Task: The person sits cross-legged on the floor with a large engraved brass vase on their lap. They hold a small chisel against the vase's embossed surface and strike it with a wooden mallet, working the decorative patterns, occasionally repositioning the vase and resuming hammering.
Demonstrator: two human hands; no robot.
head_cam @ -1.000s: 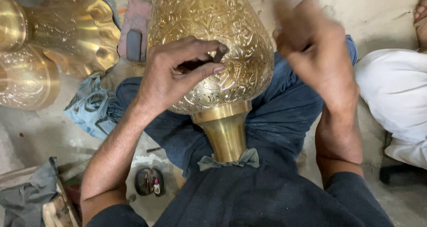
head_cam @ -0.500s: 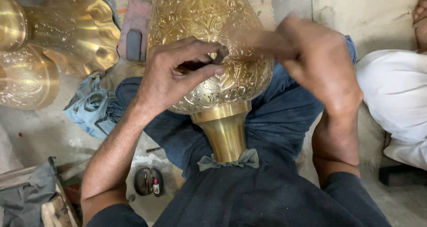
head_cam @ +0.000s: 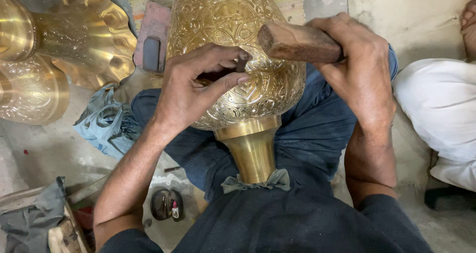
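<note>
A large engraved brass vase (head_cam: 233, 15) lies across my lap, its plain neck (head_cam: 252, 149) pointing at my body. My left hand (head_cam: 193, 87) rests on the vase's patterned belly and pinches a small dark chisel (head_cam: 241, 62) against the metal. My right hand (head_cam: 359, 72) is closed round a brown wooden mallet (head_cam: 297, 42), whose blunt end sits just right of the chisel top, above the vase.
Other brass vessels (head_cam: 84, 40) with fluted rims lie at the upper left. A crumpled blue cloth (head_cam: 101, 124) is beside my left knee. A reddish block (head_cam: 153, 35) lies behind it. Another person's white-clad leg (head_cam: 441, 104) is at the right.
My right hand swung the mallet down from a raised, blurred position toward the chisel. The left hand and vase stayed where they were.
</note>
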